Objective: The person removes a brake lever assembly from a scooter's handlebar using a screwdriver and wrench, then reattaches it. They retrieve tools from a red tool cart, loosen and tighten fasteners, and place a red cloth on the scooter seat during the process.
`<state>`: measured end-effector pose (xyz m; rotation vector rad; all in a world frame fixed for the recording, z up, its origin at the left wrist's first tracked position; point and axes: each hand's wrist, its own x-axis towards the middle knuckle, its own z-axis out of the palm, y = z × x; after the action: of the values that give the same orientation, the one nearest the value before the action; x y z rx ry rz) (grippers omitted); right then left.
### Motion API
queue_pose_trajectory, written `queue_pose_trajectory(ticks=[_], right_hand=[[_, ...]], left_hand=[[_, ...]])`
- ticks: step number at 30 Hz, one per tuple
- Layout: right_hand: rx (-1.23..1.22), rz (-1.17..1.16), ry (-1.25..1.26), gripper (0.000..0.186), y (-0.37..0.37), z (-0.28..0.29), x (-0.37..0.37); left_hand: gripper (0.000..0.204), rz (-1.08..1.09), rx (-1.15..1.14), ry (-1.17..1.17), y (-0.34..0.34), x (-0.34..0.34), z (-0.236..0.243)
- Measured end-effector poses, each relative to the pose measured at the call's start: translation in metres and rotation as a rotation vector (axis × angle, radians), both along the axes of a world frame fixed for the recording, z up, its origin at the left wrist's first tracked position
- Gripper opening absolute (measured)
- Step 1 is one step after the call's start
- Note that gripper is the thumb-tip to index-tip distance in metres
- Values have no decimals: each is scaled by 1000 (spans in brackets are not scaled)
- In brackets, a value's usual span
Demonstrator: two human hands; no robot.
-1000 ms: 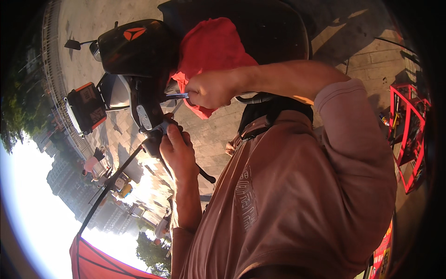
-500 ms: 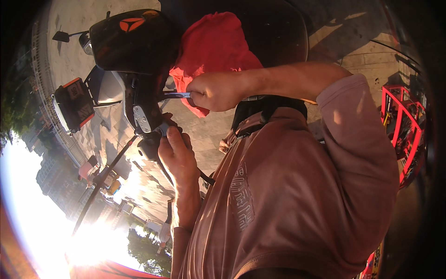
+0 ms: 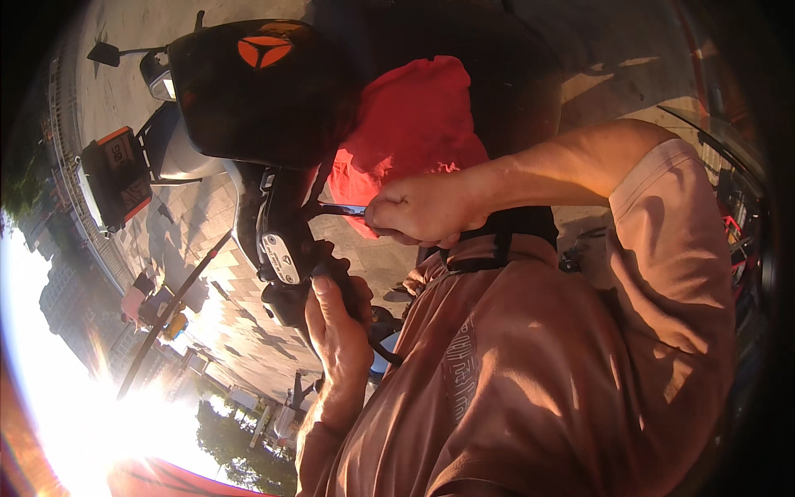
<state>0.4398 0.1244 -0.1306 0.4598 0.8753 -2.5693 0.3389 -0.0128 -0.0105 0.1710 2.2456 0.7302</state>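
A black scooter (image 3: 240,99) with an orange emblem fills the upper left. My right hand (image 3: 426,207) is closed around a shiny metal bar-shaped tool (image 3: 346,209); its far end meets a dark part of the scooter, and its kind is hidden by the fist. Below it, my left hand (image 3: 338,319) wraps round a dark, knobby scooter part (image 3: 331,261), thumb on top. Beside that thumb lies a silver oval plate (image 3: 281,258) on the scooter's dark arm. A red cloth (image 3: 414,124) drapes over the dark bodywork just beyond my right hand.
A mirror (image 3: 103,54) and an orange-and-black panel (image 3: 120,178) stick out at the left. A long dark pole (image 3: 170,319) slants across the lower left. Red metal framework (image 3: 734,228) stands at the far right. Paving (image 3: 257,348) stretches beyond, with strong sun glare.
The scooter, cloth and both hands sit a little lower and further right in the picture as the view shifts. My right hand stays on the tool, my left on the scooter part.
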Motion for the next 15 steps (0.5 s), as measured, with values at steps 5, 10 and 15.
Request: queue_pose_trajectory(ticks=[5, 10, 15], right_hand=[[401, 11, 150, 33, -6, -6, -1], [437, -213, 253, 29, -12, -1, 4], [416, -255, 228, 29, -19, -1, 7]], left_hand=[[43, 52, -11, 101, 7, 7, -2], [34, -12, -65, 29, -5, 7, 4], [32, 33, -24, 93, -14, 8, -7]])
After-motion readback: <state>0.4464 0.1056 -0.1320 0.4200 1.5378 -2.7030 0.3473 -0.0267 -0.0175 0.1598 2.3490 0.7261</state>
